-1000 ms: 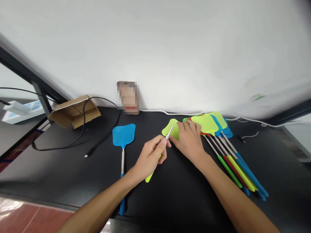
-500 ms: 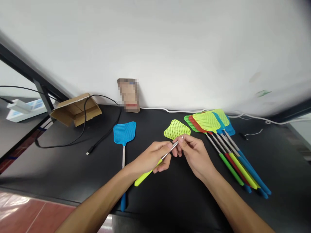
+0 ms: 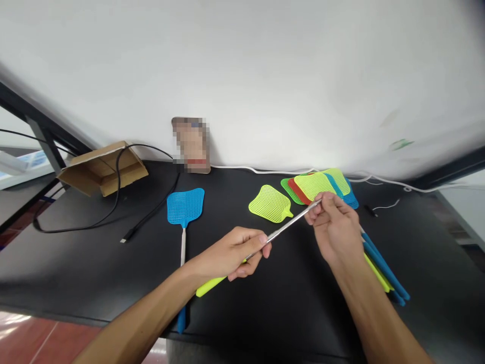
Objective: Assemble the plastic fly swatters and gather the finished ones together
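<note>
Both my hands are closed on a telescopic fly swatter handle with a silver rod point(image 3: 285, 228) and a yellow-green grip point(image 3: 210, 287). My left hand point(image 3: 242, 253) wraps round it where grip and rod meet. At the far end, my right hand point(image 3: 335, 222) pinches the rod's tip. A yellow-green mesh swatter head point(image 3: 270, 203) with a short neck lies on the table behind the rod, apart from it. Left of my hands lies a whole blue fly swatter point(image 3: 185, 207). My right hand partly covers a fanned pile of fly swatters point(image 3: 316, 185) in green, red, yellow and blue.
An open cardboard box point(image 3: 108, 169) and a black cable point(image 3: 146, 217) with a plug occupy the left of the black table point(image 3: 125, 283). Against the white wall leans a blurred phone-like object point(image 3: 192, 146). A white cord point(image 3: 261, 171) runs along the wall's foot.
My right hand has moved right and up with the rod's tip, so more silver rod shows between my hands. The view has shifted slightly, and everything on the table appears further left.
</note>
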A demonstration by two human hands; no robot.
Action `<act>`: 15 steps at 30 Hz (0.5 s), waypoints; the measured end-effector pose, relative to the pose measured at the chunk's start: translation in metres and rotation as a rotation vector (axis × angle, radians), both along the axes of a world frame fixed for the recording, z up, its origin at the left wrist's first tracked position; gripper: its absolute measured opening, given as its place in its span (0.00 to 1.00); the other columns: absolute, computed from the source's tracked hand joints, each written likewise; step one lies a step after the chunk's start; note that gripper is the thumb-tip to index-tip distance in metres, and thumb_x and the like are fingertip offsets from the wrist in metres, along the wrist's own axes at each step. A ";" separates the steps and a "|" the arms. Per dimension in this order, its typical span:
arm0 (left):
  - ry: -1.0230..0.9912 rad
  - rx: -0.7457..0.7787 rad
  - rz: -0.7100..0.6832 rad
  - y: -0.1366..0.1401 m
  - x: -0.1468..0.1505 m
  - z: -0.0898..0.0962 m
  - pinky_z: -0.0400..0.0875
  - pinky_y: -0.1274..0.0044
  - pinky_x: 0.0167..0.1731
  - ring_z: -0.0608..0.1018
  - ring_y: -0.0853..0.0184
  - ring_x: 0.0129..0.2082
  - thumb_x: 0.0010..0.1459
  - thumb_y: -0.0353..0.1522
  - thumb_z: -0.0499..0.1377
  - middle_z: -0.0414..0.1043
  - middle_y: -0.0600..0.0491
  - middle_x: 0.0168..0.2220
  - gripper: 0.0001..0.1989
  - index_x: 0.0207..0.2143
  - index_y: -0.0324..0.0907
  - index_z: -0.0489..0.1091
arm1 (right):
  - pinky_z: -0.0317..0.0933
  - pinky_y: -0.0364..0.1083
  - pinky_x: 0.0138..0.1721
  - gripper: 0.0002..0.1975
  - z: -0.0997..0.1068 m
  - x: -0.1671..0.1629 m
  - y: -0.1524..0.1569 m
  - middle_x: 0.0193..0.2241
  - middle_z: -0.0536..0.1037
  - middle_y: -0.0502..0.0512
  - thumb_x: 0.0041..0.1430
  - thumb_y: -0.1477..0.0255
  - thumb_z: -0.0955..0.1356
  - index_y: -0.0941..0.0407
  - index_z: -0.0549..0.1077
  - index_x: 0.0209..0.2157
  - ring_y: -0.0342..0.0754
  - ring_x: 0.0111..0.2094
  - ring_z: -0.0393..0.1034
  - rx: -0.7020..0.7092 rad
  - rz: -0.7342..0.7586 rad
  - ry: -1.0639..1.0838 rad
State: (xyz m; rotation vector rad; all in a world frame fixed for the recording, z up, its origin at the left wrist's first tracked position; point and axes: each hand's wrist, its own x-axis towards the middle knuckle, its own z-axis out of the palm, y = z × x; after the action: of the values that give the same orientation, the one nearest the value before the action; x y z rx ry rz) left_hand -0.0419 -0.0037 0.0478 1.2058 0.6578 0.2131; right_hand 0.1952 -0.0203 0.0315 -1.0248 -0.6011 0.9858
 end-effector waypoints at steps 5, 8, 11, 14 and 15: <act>-0.086 -0.018 0.109 -0.002 0.002 -0.010 0.54 0.83 0.11 0.56 0.76 0.10 0.72 0.47 0.50 0.55 0.65 0.13 0.19 0.36 0.41 0.65 | 0.56 0.43 0.24 0.12 -0.011 -0.054 -0.018 0.20 0.68 0.46 0.64 0.61 0.72 0.56 0.77 0.33 0.41 0.21 0.61 -0.055 0.246 -0.129; -0.107 0.002 0.145 -0.001 0.004 -0.015 0.55 0.83 0.11 0.57 0.77 0.09 0.71 0.48 0.51 0.56 0.65 0.13 0.20 0.35 0.41 0.65 | 0.57 0.44 0.24 0.13 -0.013 -0.078 -0.028 0.21 0.69 0.47 0.67 0.61 0.70 0.56 0.78 0.35 0.42 0.22 0.63 -0.070 0.344 -0.125; -0.111 -0.004 0.156 0.000 0.005 -0.015 0.55 0.84 0.12 0.57 0.77 0.10 0.71 0.48 0.50 0.55 0.65 0.14 0.21 0.35 0.41 0.65 | 0.57 0.44 0.24 0.13 -0.009 -0.075 -0.026 0.21 0.69 0.48 0.65 0.61 0.72 0.57 0.78 0.33 0.42 0.23 0.64 -0.093 0.321 -0.091; -0.071 -0.012 0.079 0.002 0.004 -0.009 0.54 0.84 0.12 0.57 0.76 0.12 0.72 0.47 0.49 0.55 0.65 0.15 0.20 0.34 0.42 0.65 | 0.55 0.43 0.23 0.11 -0.004 -0.042 -0.015 0.20 0.68 0.47 0.60 0.64 0.75 0.57 0.78 0.31 0.42 0.22 0.62 -0.108 0.187 -0.010; -0.045 -0.004 0.039 0.002 0.003 -0.007 0.54 0.84 0.12 0.57 0.76 0.13 0.72 0.46 0.49 0.55 0.64 0.15 0.20 0.34 0.42 0.65 | 0.55 0.43 0.23 0.10 -0.003 -0.025 -0.011 0.20 0.68 0.47 0.57 0.65 0.76 0.57 0.77 0.30 0.42 0.22 0.61 -0.098 0.100 0.018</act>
State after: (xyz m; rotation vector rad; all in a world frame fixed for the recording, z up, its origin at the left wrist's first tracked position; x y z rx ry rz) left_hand -0.0385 -0.0018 0.0413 1.1822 0.6424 0.2709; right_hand 0.1697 -0.0312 0.0283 -1.0791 -0.5984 1.1203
